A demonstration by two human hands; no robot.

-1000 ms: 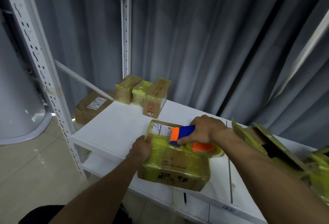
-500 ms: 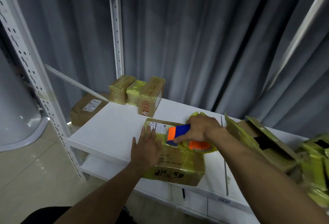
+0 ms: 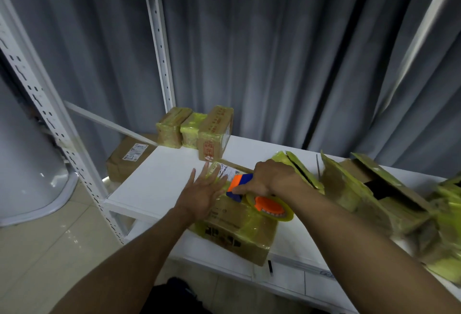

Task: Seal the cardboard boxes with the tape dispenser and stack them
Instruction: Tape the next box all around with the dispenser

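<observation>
lying on white table [image 3: 159,181] before grey curtains [image 3: 274,64], box [image 3: 239,229] under spread left hand [image 3: 202,194]; right hand [image 3: 268,176] grips dispenser [image 3: 268,205].

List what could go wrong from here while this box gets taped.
1. The left hand is spread open right beside the front end of the tape dispenser that the right hand grips; it may get taped over or nicked.
2. The cardboard box sits close to the front edge of the white table; a hard pull could slide it off.
3. The right forearm passes close to the open boxes, whose raised flaps it might knock.
</observation>
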